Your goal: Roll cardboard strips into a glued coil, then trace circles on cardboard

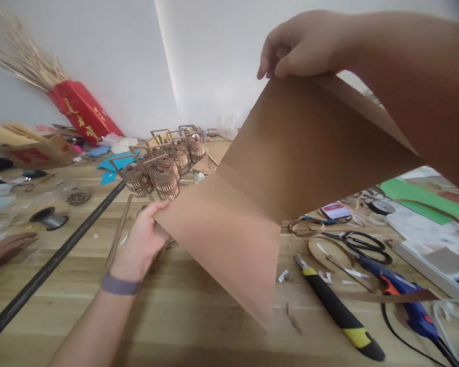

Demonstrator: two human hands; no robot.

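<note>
A large sheet of brown cardboard with a crease across its middle is held up over the wooden table. My left hand, with a purple band at its wrist, pinches the sheet's left corner. Higher up, my right hand grips the top edge between thumb and fingers. The sheet bends at the crease, its upper half tilted and in shadow. Below its right side lie a black and yellow utility knife, black-handled scissors and a blue glue gun.
Several small woven baskets with handles stand behind the sheet. A dark strip crosses the table, with a wire spool beyond it. Another person's hand rests at the far left. Green paper lies at right.
</note>
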